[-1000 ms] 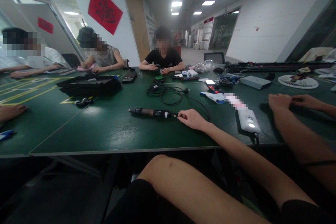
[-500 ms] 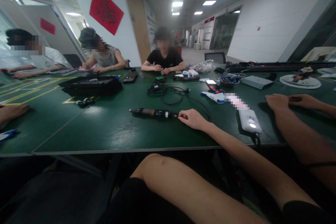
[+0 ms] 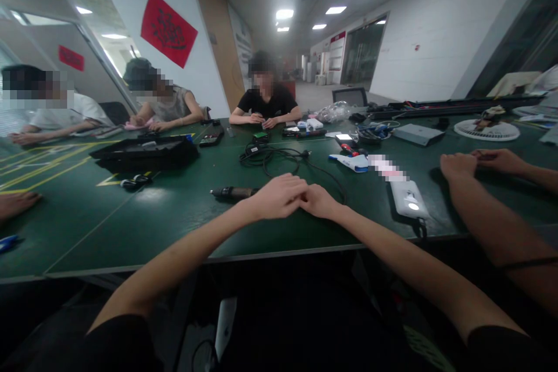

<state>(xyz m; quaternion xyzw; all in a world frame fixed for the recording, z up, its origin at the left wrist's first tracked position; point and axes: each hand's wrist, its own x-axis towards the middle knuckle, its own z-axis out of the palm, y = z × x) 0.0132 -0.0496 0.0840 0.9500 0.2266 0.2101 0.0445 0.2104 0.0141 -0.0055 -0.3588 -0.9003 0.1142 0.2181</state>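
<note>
While L grip [image 3: 279,196] touches R grip [image 3: 320,201], tool [image 3: 234,193] behind L, part. hidden

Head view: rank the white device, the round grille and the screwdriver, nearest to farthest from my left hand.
1. Screwdriver: beside the left hand, which partly hides it; the tip points left.
2. White device: to the right, beyond the right hand.
3. Round grille: far right, deeper across the table.
</note>
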